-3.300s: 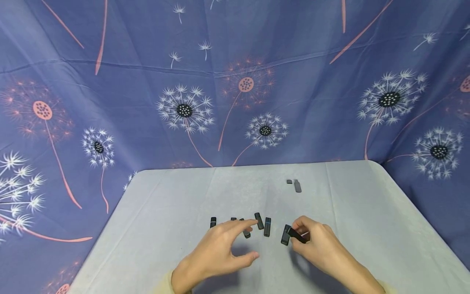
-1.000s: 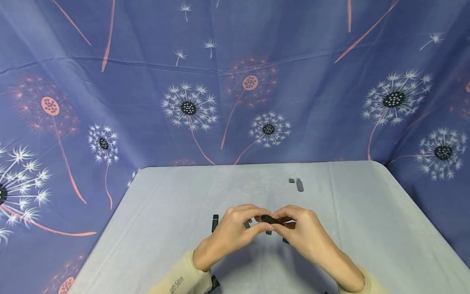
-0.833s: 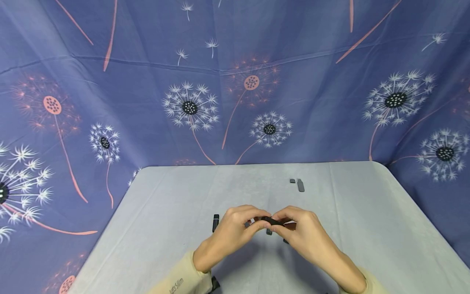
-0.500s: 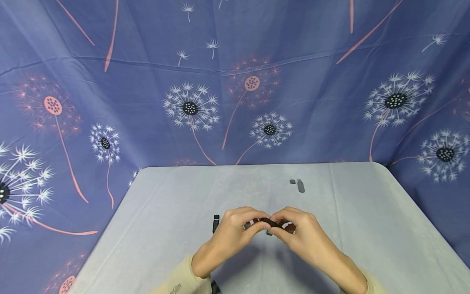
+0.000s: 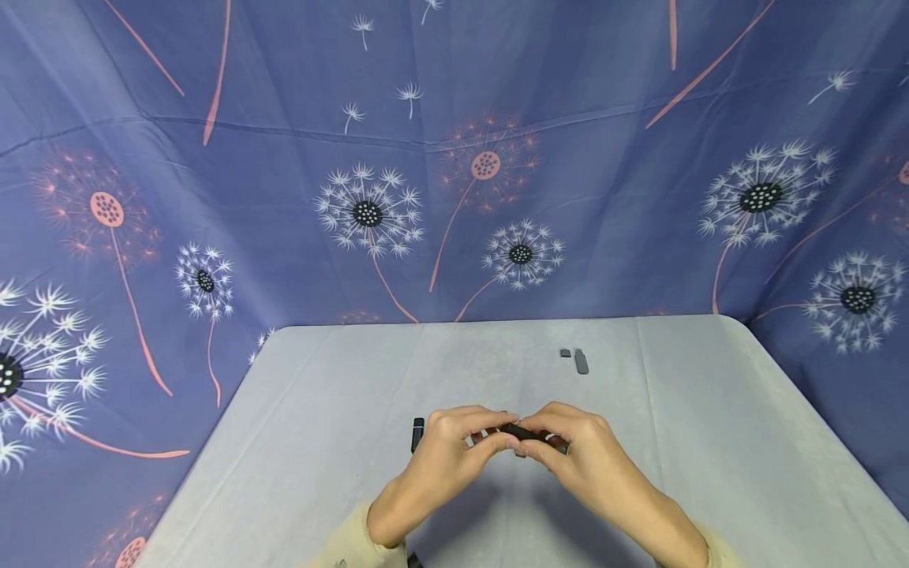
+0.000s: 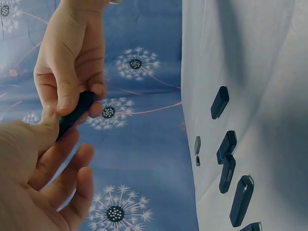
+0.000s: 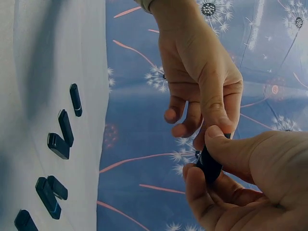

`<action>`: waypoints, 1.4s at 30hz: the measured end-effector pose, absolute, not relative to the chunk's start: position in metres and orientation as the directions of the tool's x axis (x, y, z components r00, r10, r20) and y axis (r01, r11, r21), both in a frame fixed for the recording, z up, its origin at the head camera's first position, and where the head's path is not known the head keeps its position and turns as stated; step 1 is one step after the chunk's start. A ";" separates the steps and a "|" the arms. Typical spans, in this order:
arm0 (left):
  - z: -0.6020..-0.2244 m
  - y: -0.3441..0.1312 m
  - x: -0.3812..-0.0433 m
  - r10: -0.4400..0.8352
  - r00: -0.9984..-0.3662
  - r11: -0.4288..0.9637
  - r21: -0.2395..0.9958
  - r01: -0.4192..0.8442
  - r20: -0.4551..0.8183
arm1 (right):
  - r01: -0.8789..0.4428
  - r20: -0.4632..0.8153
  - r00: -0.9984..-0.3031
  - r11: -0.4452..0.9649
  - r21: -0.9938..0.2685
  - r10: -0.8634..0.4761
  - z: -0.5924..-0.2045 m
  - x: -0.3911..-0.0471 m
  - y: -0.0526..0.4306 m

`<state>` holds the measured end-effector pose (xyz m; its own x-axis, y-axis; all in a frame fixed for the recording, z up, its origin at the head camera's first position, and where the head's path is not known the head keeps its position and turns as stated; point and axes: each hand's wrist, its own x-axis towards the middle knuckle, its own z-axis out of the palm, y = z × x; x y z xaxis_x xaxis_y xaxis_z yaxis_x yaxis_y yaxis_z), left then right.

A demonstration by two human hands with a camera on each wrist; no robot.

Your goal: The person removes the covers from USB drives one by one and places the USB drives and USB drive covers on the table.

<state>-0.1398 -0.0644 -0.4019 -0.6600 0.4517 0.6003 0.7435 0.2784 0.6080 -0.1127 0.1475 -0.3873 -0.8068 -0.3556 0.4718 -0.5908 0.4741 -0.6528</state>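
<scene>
Both hands meet above the table and pinch one black USB flash drive [image 5: 521, 431] between them. My left hand [image 5: 454, 454] grips its left end with thumb and fingertips, and my right hand [image 5: 589, 450] grips the right end. In the left wrist view the drive [image 6: 77, 113] slants between the two thumbs. Fingertips cover both of its ends, so whether its cap is on or apart cannot be seen. In the right wrist view the drive [image 7: 210, 166] is dark, with the other fingers loosely bent behind it.
Several black flash drives lie on the pale table [image 5: 341, 386]; one drive [image 5: 417, 434] shows left of the hands, another [image 6: 242, 200] in the left wrist view. Farther back lies a grey flash drive [image 5: 581, 362] beside its small cap [image 5: 565, 353]. A patterned blue cloth [image 5: 611, 260] hangs behind.
Earlier the right hand alone held the drive low at the right while the left hovered with spread fingers. The hands then came together on it; over the last second they have barely shifted.
</scene>
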 end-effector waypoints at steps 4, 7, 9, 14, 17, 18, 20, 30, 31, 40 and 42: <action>-0.401 -0.065 -0.139 0.450 -0.670 0.280 0.619 0.734 0.591 | -0.595 0.481 -0.803 0.469 -0.652 -0.350 -0.388 -0.112 0.148; -0.401 -0.065 -0.138 0.453 -0.676 0.297 0.616 0.729 0.581 | -0.594 0.479 -0.804 0.467 -0.655 -0.351 -0.389 -0.112 0.148; -0.400 -0.064 -0.138 0.452 -0.687 0.318 0.616 0.720 0.569 | -0.594 0.477 -0.805 0.466 -0.656 -0.353 -0.389 -0.112 0.148; -0.399 -0.065 -0.136 0.450 -0.706 0.356 0.615 0.704 0.548 | -0.583 0.464 -0.812 0.470 -0.663 -0.354 -0.389 -0.111 0.147; -0.399 -0.066 -0.134 0.451 -0.711 0.357 0.621 0.698 0.540 | -0.588 0.460 -0.808 0.468 -0.660 -0.367 -0.390 -0.109 0.147; -0.399 -0.066 -0.133 0.452 -0.710 0.356 0.621 0.698 0.540 | -0.595 0.465 -0.803 0.465 -0.655 -0.372 -0.390 -0.109 0.147; -0.400 -0.067 -0.133 0.458 -0.701 0.357 0.610 0.708 0.546 | -0.615 0.485 -0.789 0.461 -0.640 -0.379 -0.391 -0.108 0.146; -0.398 -0.066 -0.135 0.504 -0.609 0.420 0.442 0.793 0.613 | -0.672 0.560 -0.740 0.446 -0.591 -0.372 -0.393 -0.109 0.145; -0.398 -0.065 -0.135 0.504 -0.607 0.427 0.434 0.794 0.615 | -0.671 0.559 -0.740 0.447 -0.591 -0.373 -0.393 -0.109 0.145; -0.394 -0.064 -0.132 0.534 -0.617 0.427 0.445 0.787 0.578 | -0.699 0.586 -0.713 0.444 -0.560 -0.385 -0.393 -0.109 0.147; -0.394 -0.066 -0.133 0.554 -0.592 0.419 0.417 0.806 0.585 | -0.701 0.582 -0.712 0.442 -0.560 -0.392 -0.393 -0.109 0.146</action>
